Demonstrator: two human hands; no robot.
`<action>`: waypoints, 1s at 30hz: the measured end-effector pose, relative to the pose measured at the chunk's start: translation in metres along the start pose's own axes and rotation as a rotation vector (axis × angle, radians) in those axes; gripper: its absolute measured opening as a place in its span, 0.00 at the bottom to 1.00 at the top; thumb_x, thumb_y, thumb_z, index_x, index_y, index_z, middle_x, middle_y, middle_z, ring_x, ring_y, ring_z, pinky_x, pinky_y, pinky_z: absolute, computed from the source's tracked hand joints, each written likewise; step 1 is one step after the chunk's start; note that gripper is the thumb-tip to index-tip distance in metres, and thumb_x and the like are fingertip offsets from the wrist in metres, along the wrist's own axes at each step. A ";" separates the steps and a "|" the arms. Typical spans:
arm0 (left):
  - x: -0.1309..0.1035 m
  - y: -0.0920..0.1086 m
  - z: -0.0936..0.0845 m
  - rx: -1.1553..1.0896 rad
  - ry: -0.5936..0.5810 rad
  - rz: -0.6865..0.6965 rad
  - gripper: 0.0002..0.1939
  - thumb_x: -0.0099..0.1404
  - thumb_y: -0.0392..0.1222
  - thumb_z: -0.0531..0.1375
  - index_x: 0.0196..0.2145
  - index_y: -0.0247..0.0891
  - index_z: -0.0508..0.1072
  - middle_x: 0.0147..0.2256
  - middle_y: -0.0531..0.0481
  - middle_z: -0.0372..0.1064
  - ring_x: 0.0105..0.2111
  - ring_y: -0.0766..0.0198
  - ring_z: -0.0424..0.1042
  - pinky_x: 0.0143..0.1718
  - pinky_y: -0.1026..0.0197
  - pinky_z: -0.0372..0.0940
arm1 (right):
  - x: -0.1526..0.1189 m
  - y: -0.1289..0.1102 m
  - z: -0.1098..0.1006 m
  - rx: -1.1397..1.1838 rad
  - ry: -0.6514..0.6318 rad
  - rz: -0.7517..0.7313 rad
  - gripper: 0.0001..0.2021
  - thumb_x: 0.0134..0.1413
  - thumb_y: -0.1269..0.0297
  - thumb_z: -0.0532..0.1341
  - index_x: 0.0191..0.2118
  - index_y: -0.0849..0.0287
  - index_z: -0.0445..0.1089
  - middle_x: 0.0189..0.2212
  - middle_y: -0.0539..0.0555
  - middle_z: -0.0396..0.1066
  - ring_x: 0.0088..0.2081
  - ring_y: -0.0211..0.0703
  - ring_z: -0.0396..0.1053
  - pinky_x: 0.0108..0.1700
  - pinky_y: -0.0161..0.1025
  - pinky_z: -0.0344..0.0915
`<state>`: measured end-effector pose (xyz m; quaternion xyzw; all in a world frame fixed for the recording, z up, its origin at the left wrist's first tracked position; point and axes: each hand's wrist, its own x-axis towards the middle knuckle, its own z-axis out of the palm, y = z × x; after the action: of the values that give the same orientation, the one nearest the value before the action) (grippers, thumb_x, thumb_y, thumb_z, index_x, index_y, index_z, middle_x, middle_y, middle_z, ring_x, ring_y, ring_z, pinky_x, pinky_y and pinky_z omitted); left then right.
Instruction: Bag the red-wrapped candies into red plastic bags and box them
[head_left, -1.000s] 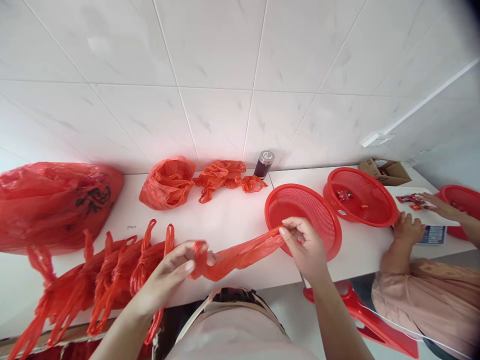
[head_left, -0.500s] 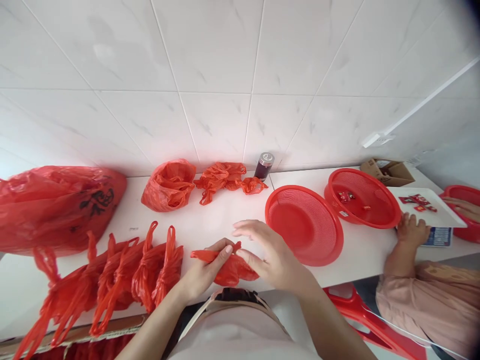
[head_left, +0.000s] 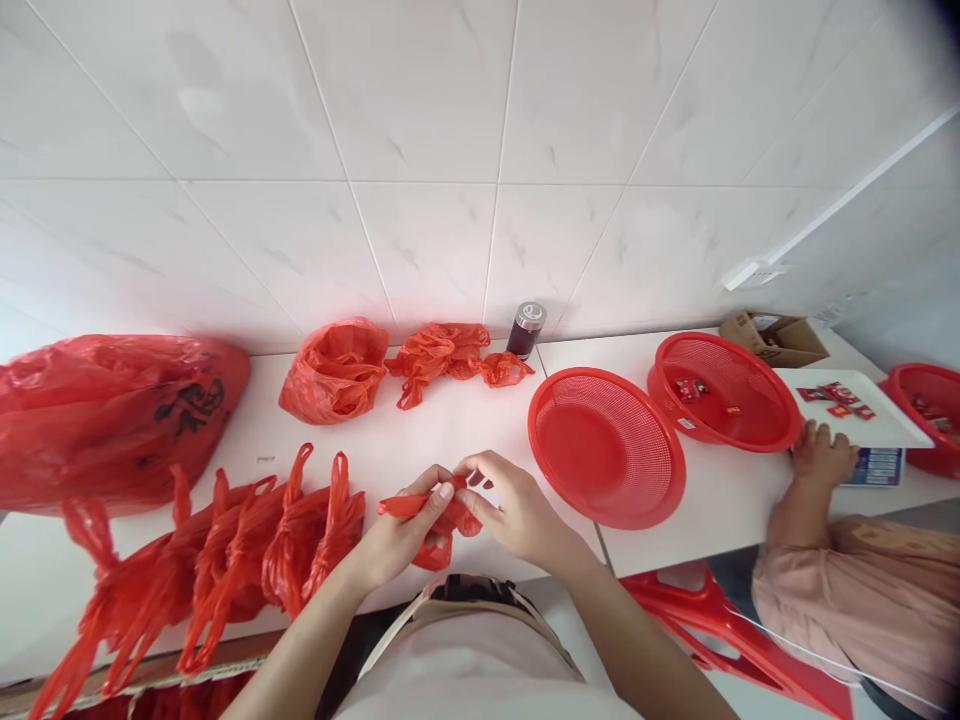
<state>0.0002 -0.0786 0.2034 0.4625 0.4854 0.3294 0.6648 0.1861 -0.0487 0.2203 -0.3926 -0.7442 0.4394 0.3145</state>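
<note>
Near the table's front edge, my left hand (head_left: 401,528) is closed on a crumpled red plastic bag (head_left: 435,552), with its thumb on top. Fingers of my right hand (head_left: 517,510) pinch the same bag at its gathered part, touching the left fingertips. Part of the bag hangs below both hands. To the left, several tied red bags (head_left: 289,550) lie in a row with their handle loops up.
A large red bag (head_left: 112,420) fills the back left. Loose red bags (head_left: 337,370) and a dark cup (head_left: 526,330) line the wall. Red baskets (head_left: 607,450), a white tray (head_left: 885,425), a carton (head_left: 776,340) and a person's hand (head_left: 825,455) are on the right.
My right hand has moved left and down onto the bag, and its fingers have closed there. The other person's far hand has left the basket at the far right.
</note>
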 end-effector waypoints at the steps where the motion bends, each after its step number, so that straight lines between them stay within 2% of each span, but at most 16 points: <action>1: 0.000 -0.001 -0.001 -0.003 0.018 0.003 0.17 0.69 0.57 0.50 0.37 0.40 0.61 0.21 0.59 0.60 0.20 0.70 0.57 0.24 0.66 0.55 | 0.001 0.002 0.002 0.033 0.047 0.010 0.04 0.60 0.68 0.57 0.40 0.55 0.67 0.36 0.50 0.71 0.37 0.38 0.68 0.41 0.36 0.65; 4: -0.001 -0.002 -0.006 0.010 0.066 0.014 0.16 0.70 0.56 0.48 0.36 0.41 0.62 0.21 0.57 0.65 0.22 0.68 0.62 0.26 0.65 0.58 | -0.001 -0.004 -0.006 0.158 0.302 0.019 0.02 0.62 0.66 0.56 0.36 0.55 0.66 0.30 0.48 0.70 0.33 0.37 0.68 0.38 0.35 0.64; 5: -0.002 -0.001 -0.008 0.032 0.071 0.020 0.16 0.71 0.55 0.47 0.35 0.40 0.63 0.23 0.55 0.67 0.23 0.68 0.63 0.28 0.65 0.58 | -0.002 -0.009 -0.011 0.189 0.342 0.018 0.02 0.62 0.65 0.57 0.36 0.55 0.66 0.31 0.48 0.70 0.34 0.37 0.68 0.39 0.35 0.65; 6: -0.003 0.001 -0.009 0.055 0.072 0.029 0.17 0.71 0.54 0.47 0.33 0.40 0.64 0.24 0.54 0.68 0.24 0.68 0.63 0.29 0.65 0.59 | -0.003 -0.013 -0.015 0.206 0.328 0.017 0.02 0.62 0.65 0.57 0.37 0.55 0.66 0.31 0.49 0.70 0.34 0.37 0.68 0.39 0.35 0.65; 8: -0.004 0.004 -0.010 0.089 0.068 0.048 0.18 0.71 0.53 0.49 0.31 0.39 0.66 0.27 0.53 0.68 0.27 0.67 0.63 0.32 0.64 0.60 | -0.004 -0.017 -0.019 0.176 0.199 0.012 0.03 0.61 0.64 0.58 0.40 0.54 0.67 0.36 0.50 0.71 0.39 0.38 0.69 0.43 0.36 0.65; 11: -0.002 0.006 -0.006 0.087 0.021 0.059 0.17 0.71 0.53 0.49 0.33 0.38 0.67 0.28 0.54 0.67 0.29 0.66 0.64 0.34 0.63 0.61 | -0.002 -0.011 -0.010 0.074 0.056 0.004 0.08 0.58 0.63 0.61 0.44 0.55 0.68 0.41 0.52 0.71 0.43 0.41 0.69 0.47 0.39 0.64; 13: 0.000 0.007 -0.002 0.088 -0.006 0.056 0.17 0.71 0.53 0.48 0.35 0.38 0.68 0.28 0.54 0.67 0.28 0.66 0.63 0.34 0.63 0.61 | -0.001 -0.004 -0.003 0.067 0.083 0.013 0.04 0.60 0.63 0.59 0.40 0.56 0.68 0.36 0.51 0.72 0.39 0.40 0.69 0.43 0.38 0.65; 16: 0.001 0.008 -0.002 0.116 0.038 0.062 0.18 0.71 0.53 0.47 0.36 0.38 0.69 0.28 0.54 0.66 0.29 0.66 0.63 0.34 0.63 0.60 | -0.004 -0.005 -0.007 0.120 0.207 0.020 0.05 0.63 0.63 0.56 0.35 0.55 0.67 0.31 0.49 0.70 0.34 0.38 0.67 0.40 0.36 0.64; 17: 0.000 0.010 -0.004 0.127 0.051 0.064 0.19 0.71 0.53 0.48 0.36 0.38 0.70 0.28 0.54 0.66 0.29 0.66 0.63 0.34 0.63 0.60 | -0.006 -0.007 -0.012 0.136 0.187 0.000 0.05 0.62 0.63 0.57 0.36 0.55 0.67 0.33 0.50 0.70 0.36 0.38 0.68 0.41 0.37 0.64; 19: -0.003 0.014 -0.007 0.150 0.034 0.058 0.18 0.70 0.52 0.50 0.37 0.37 0.73 0.29 0.53 0.67 0.29 0.66 0.62 0.33 0.63 0.60 | -0.007 -0.011 -0.019 0.169 0.042 -0.060 0.05 0.61 0.61 0.59 0.36 0.54 0.69 0.41 0.53 0.69 0.44 0.41 0.68 0.47 0.39 0.64; 21: -0.006 0.018 -0.009 0.193 -0.033 0.044 0.16 0.69 0.49 0.53 0.39 0.37 0.75 0.29 0.51 0.69 0.29 0.65 0.64 0.33 0.63 0.60 | -0.006 -0.010 -0.019 0.229 -0.079 -0.082 0.07 0.63 0.59 0.56 0.38 0.54 0.69 0.49 0.54 0.67 0.50 0.43 0.66 0.52 0.41 0.62; 22: -0.007 0.020 -0.009 0.216 -0.076 0.052 0.14 0.68 0.48 0.54 0.40 0.37 0.76 0.31 0.50 0.70 0.31 0.64 0.66 0.35 0.63 0.61 | -0.005 -0.007 -0.016 0.272 -0.098 -0.063 0.09 0.65 0.58 0.53 0.39 0.54 0.69 0.51 0.55 0.66 0.51 0.42 0.66 0.53 0.42 0.62; 24: -0.008 0.021 -0.009 0.248 -0.150 0.102 0.12 0.67 0.44 0.56 0.39 0.37 0.77 0.35 0.47 0.73 0.35 0.61 0.69 0.38 0.61 0.63 | -0.002 0.003 -0.005 0.331 -0.097 0.006 0.13 0.68 0.56 0.48 0.43 0.55 0.67 0.47 0.55 0.68 0.46 0.40 0.68 0.49 0.40 0.64; 26: -0.006 0.018 -0.007 0.296 -0.174 0.171 0.11 0.65 0.38 0.55 0.35 0.36 0.77 0.36 0.45 0.74 0.37 0.60 0.71 0.40 0.60 0.64 | 0.001 0.014 0.007 0.295 -0.111 0.072 0.15 0.68 0.54 0.46 0.44 0.55 0.65 0.37 0.52 0.69 0.37 0.38 0.68 0.41 0.37 0.64; 28: -0.004 0.011 -0.005 0.402 -0.084 0.225 0.10 0.61 0.31 0.53 0.29 0.36 0.75 0.32 0.48 0.73 0.33 0.62 0.71 0.37 0.61 0.64 | 0.002 0.022 0.017 0.221 -0.129 0.115 0.16 0.68 0.53 0.46 0.44 0.55 0.66 0.29 0.48 0.66 0.30 0.36 0.63 0.33 0.34 0.60; 30: -0.001 0.001 -0.002 0.534 0.088 0.272 0.11 0.56 0.26 0.52 0.28 0.37 0.70 0.28 0.51 0.70 0.29 0.65 0.69 0.33 0.63 0.63 | 0.002 0.026 0.023 0.200 -0.129 0.160 0.17 0.68 0.52 0.45 0.45 0.55 0.66 0.25 0.46 0.62 0.26 0.34 0.58 0.30 0.33 0.56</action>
<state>-0.0025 -0.0785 0.2050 0.6671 0.5168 0.2959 0.4477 0.1743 -0.0488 0.1870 -0.3882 -0.6817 0.5595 0.2676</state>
